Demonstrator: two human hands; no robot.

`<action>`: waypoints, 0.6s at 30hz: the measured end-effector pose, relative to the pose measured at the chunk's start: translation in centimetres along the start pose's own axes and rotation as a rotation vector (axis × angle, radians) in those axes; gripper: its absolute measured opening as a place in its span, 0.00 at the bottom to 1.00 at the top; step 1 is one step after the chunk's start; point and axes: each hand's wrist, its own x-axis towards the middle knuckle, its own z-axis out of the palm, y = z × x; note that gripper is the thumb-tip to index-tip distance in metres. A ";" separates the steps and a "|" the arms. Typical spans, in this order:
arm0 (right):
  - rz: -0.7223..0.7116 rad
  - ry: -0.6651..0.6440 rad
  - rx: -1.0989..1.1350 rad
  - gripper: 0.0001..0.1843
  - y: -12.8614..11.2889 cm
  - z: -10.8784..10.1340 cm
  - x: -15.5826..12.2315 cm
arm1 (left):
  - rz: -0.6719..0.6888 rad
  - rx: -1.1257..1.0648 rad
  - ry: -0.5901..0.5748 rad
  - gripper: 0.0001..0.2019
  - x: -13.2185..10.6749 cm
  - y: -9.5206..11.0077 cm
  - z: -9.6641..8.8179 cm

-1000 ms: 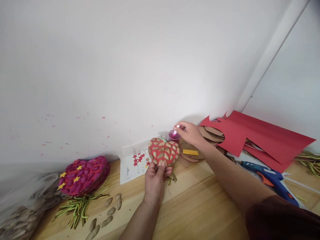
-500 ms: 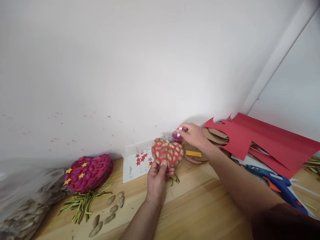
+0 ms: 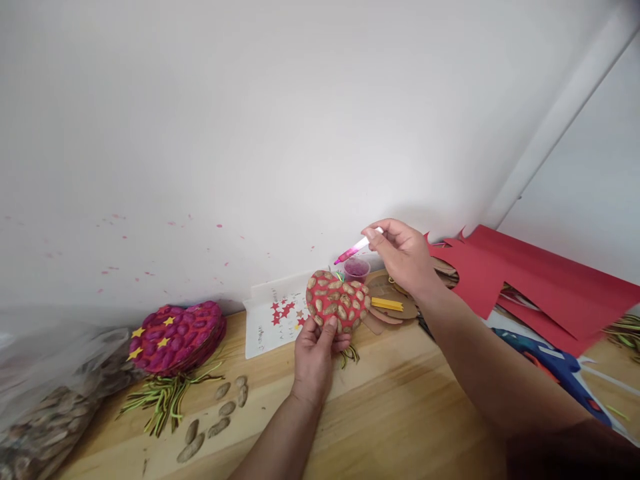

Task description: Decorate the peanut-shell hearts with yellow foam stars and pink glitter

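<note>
Holds the heart (image 3: 337, 303) up in the left hand (image 3: 317, 353), gripping it by its lower edge with the thumb laid over the front and the other fingers curled underneath. Pinches the stick (image 3: 356, 251) near its white end between thumb and fingers of the right hand (image 3: 404, 257), slanting its pink tip down just above the heart's upper edge, out of the cup (image 3: 357, 271). Has loose nuts (image 3: 227, 409) on the table (image 3: 380, 407), well left of the heart.
</note>
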 end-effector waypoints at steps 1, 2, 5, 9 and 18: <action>-0.033 -0.018 -0.008 0.11 -0.6 0.4 -0.4 | -0.001 0.001 -0.002 0.27 0.0 0.0 0.0; -0.073 -0.031 -0.031 0.10 -1.1 0.7 -0.8 | -0.001 0.002 -0.003 0.27 -0.1 0.0 0.0; -0.186 -0.039 -0.119 0.06 -2.3 1.6 -1.8 | 0.003 0.006 0.001 0.27 -0.2 0.1 0.1; -0.249 -0.048 -0.187 0.04 -2.7 2.0 -2.6 | 0.012 0.015 0.006 0.26 -0.2 0.1 0.2; -0.280 -0.048 -0.220 0.04 -2.6 2.3 -2.7 | 0.021 0.033 0.004 0.25 -0.4 0.0 0.2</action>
